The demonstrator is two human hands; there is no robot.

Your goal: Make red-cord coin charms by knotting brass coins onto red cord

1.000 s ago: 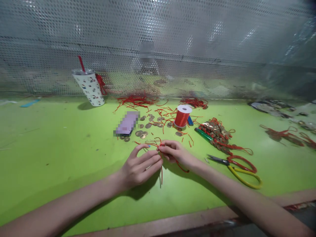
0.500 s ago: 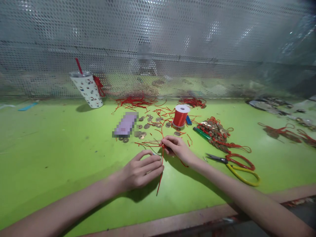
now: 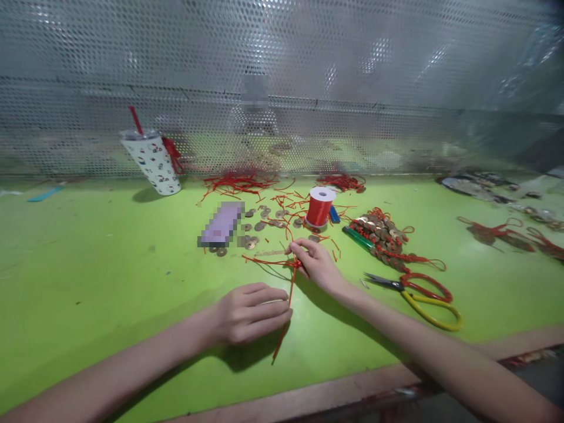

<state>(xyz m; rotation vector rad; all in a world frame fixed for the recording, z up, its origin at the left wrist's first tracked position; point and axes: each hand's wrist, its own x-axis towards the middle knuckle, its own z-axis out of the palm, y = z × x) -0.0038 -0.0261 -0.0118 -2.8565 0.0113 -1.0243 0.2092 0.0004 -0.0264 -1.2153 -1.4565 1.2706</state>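
Thin red cord (image 3: 291, 289) runs between my two hands, with a small knot near the right fingertips and loose ends trailing left. My right hand (image 3: 318, 265) pinches the cord at the knot. Lower and to the left, my left hand (image 3: 255, 314) is closed on the cord's hanging strand, its thumb hidden behind the fingers. Beyond the hands stands a spool of red cord (image 3: 319, 210). Brass-coloured coins (image 3: 251, 242) lie scattered left of the spool. To its right is a heap of coins strung on red cord (image 3: 382, 232).
Scissors (image 3: 403, 286) with red and yellow handles lie by my right forearm. A green-handled tool (image 3: 359, 238) touches the coin heap. A phone-like purple object (image 3: 222, 224), blurred, lies left of the coins. A patterned tumbler (image 3: 154, 163) stands at the back left, before a perforated metal screen (image 3: 352, 76).
My left hand has drawn slightly down and toward me, pulling its strand. The knot sits a little further right, near the right fingers. The camera view has shifted slightly.
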